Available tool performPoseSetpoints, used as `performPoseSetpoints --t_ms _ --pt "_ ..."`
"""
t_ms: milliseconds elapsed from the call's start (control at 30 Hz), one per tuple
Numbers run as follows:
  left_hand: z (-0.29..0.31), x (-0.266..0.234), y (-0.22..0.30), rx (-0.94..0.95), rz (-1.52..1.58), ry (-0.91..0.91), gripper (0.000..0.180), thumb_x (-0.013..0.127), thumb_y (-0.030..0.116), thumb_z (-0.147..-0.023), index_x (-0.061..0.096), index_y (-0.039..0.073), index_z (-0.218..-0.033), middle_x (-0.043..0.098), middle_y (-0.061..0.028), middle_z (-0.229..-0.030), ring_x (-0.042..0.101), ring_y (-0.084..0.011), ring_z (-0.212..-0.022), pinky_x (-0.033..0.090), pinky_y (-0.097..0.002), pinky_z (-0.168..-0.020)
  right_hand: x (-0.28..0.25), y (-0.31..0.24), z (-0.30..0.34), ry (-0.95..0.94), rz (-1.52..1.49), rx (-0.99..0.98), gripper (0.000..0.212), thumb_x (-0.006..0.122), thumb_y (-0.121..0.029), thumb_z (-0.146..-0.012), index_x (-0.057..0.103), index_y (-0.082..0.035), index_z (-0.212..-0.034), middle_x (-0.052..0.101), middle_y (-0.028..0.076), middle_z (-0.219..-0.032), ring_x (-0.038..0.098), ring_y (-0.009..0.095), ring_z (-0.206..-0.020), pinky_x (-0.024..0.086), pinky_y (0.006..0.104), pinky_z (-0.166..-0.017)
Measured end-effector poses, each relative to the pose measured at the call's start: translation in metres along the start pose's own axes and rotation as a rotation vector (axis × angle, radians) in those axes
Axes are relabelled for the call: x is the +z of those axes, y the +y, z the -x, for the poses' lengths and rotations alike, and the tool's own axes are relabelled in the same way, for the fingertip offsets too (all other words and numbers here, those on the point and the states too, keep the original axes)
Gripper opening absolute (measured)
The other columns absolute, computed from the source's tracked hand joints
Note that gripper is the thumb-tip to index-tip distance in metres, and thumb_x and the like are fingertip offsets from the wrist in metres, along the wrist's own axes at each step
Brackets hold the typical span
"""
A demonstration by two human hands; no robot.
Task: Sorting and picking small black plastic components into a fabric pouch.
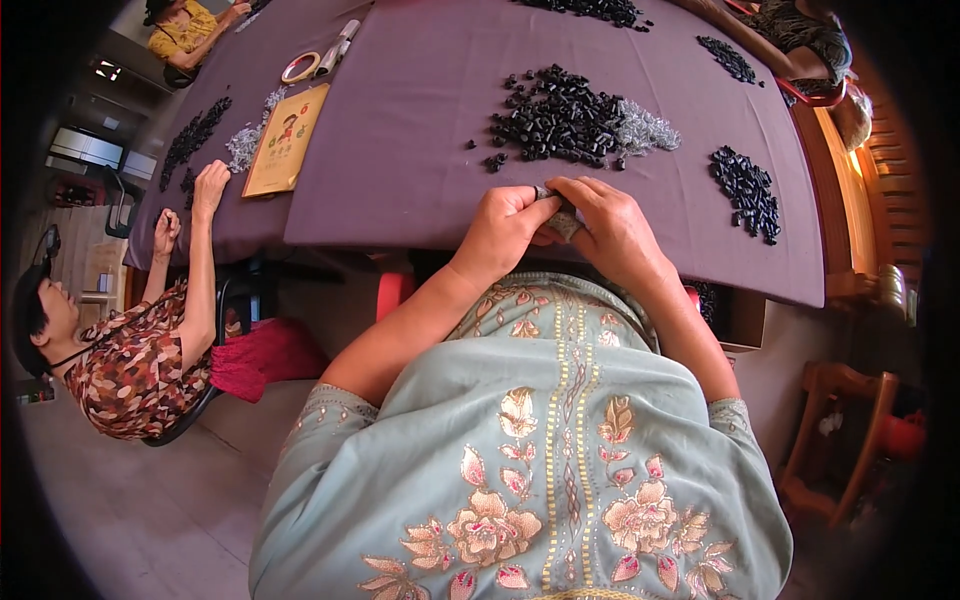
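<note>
My left hand and my right hand meet at the near edge of a table with a purple-grey cloth. Fingers of both hands are closed and pressed together. Between them shows a grey, rough-looking wrap; whether it is worn on a finger or held, I cannot tell. Any small piece in the pinch is hidden. Just beyond my hands lies a heap of small black cylindrical pieces. Against its right side rests a pile of small transparent pieces.
More black pieces lie at the right. On the left are a yellow booklet, a tape roll and a marker. A co-worker sits at left, others farther back. A wooden chair stands at lower right.
</note>
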State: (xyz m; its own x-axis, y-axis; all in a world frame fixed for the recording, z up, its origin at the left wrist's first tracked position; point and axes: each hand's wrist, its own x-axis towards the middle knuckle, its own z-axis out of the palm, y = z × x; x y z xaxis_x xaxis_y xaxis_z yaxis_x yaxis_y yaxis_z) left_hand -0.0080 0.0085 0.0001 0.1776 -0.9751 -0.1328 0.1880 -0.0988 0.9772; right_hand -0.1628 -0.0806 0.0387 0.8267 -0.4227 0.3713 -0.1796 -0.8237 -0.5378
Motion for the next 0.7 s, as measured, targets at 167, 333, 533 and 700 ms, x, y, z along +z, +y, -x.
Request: performPoseSetpoints --t_ms 167,333,533,700 --pt "-0.0010 0.0004 0.0028 -0.014 0.011 -0.004 0.025 0.059 0.024 -0.096 0.066 0.000 -0.092 0.066 -0.0043 -0.085 0.063 -0.0102 -0.075 0.055 -0.0255 -0.070 0.0030 -0.0009 -0.0001 0.016 -0.049 0.047 0.048 0.064 0.002 -0.065 0.060 0.000 -0.113 0.065 0.019 -0.101 0.062 0.038 -0.096 0.051 0.0428 -0.085" --pt "0.0000 0.0012 0.0096 -0.090 0.108 -0.074 0.025 0.059 0.025 -0.097 0.066 0.001 -0.092 0.066 -0.0052 -0.085 0.066 -0.0131 -0.077 0.056 -0.0269 -0.071 0.0025 0.0010 0.0012 0.039 -0.126 0.078 0.045 0.062 0.004 -0.065 0.061 0.000 -0.110 0.065 0.019 -0.100 0.062 0.038 -0.095 0.051 0.0417 -0.084" --pt "0.0002 0.0006 0.0097 -0.110 0.171 -0.065 0.027 0.059 0.025 -0.097 0.065 0.000 -0.092 0.068 -0.0096 -0.086 0.069 -0.0165 -0.075 0.058 -0.0280 -0.070 0.0027 0.0007 -0.0003 0.022 -0.143 0.059 0.044 0.059 0.006 -0.066 0.061 0.001 -0.110 0.065 0.020 -0.098 0.062 0.040 -0.093 0.051 0.0423 -0.082" --pt "0.0008 -0.0021 0.0080 -0.106 0.141 -0.045 0.028 0.059 0.025 -0.097 0.065 -0.002 -0.092 0.069 -0.0118 -0.086 0.069 -0.0175 -0.072 0.058 -0.0280 -0.067 0.0068 0.0016 -0.0013 0.048 -0.072 -0.019 0.043 0.057 0.007 -0.067 0.061 0.002 -0.109 0.065 0.021 -0.095 0.062 0.041 -0.091 0.051 0.0435 -0.081"
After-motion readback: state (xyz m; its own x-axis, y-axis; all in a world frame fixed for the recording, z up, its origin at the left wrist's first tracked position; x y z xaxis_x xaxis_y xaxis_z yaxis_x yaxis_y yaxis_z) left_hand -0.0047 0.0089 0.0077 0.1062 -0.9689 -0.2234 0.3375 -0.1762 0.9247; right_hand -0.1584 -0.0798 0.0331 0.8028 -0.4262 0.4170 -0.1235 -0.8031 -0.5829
